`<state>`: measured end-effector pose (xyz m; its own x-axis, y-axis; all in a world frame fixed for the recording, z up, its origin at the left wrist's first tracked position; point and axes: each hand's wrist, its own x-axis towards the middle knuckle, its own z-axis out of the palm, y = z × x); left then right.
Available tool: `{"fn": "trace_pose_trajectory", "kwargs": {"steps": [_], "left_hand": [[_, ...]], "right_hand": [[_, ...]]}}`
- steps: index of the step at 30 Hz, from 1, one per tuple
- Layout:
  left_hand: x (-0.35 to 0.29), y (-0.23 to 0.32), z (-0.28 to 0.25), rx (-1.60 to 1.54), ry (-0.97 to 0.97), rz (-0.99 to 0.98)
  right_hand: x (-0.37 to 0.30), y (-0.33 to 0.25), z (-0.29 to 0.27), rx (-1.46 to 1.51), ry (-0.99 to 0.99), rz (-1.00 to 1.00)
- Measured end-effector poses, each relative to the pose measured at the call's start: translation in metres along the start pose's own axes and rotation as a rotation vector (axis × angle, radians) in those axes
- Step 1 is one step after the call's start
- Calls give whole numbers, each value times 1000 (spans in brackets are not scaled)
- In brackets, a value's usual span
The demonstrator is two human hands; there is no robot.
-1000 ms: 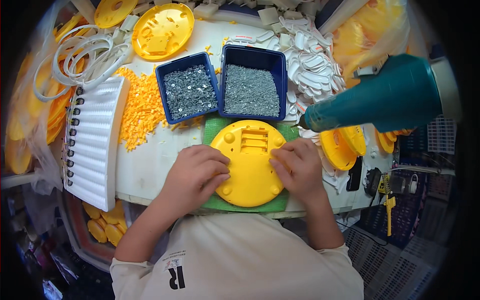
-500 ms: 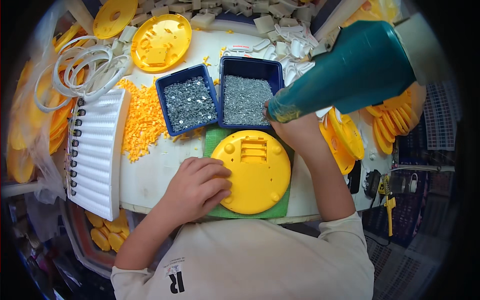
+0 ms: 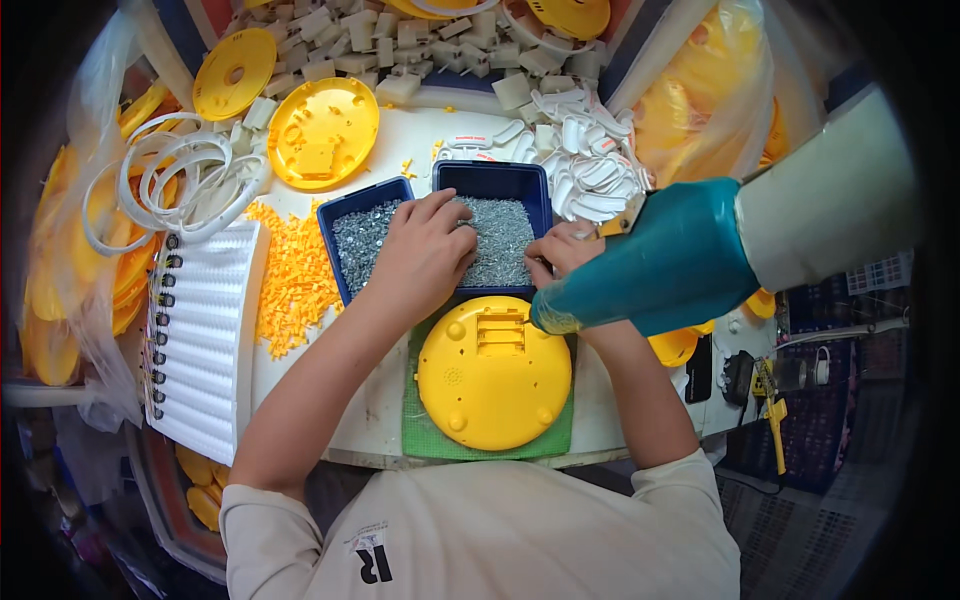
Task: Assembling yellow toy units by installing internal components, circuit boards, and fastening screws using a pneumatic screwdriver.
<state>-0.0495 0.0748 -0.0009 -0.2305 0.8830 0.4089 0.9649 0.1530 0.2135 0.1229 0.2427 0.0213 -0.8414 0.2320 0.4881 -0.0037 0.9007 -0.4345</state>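
Observation:
A round yellow plastic housing (image 3: 490,390) lies on a green mat (image 3: 415,425), its rectangular battery recess at the far side. Two dark blue bins stand behind it: the left bin (image 3: 341,290) and the right bin (image 3: 490,176), both holding small silvery screws. Over the bins' adjoining edges reaches my left hand (image 3: 418,250), its fingers apart and slightly bent. My right hand (image 3: 570,250) is at the right bin's near right corner, fingers curled together; what they hold is hidden. A tapered teal power tool (image 3: 650,270) hangs in front, covering part of that hand, its tip above the housing's right edge.
Loose small yellow pieces (image 3: 292,290) and a white ribbed foam tray (image 3: 205,340) are on the left. White rings (image 3: 185,190) and another yellow housing (image 3: 325,135) lie beyond. White curved parts (image 3: 595,180) are heaped behind the right bin, with white blocks (image 3: 400,45) at the back.
My left hand has left the housing's left side and moved up over the bins. My right hand has shifted beside the right bin. The tool's tip now appears lower; the view has shifted slightly.

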Motion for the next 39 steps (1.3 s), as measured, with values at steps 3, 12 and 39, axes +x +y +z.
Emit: {"fn": "trace_pose_trajectory", "kwargs": {"steps": [3, 12, 39], "left_hand": [[-3, 1, 0, -105, 25, -45], [-3, -1, 3, -57, 80, -13], [-47, 48, -34, -540, -71, -494]], "right_hand": [[-6, 14, -3, 89, -58, 37], [-31, -16, -21, 79, -25, 190], [-16, -24, -38, 118, -242, 132]]}}
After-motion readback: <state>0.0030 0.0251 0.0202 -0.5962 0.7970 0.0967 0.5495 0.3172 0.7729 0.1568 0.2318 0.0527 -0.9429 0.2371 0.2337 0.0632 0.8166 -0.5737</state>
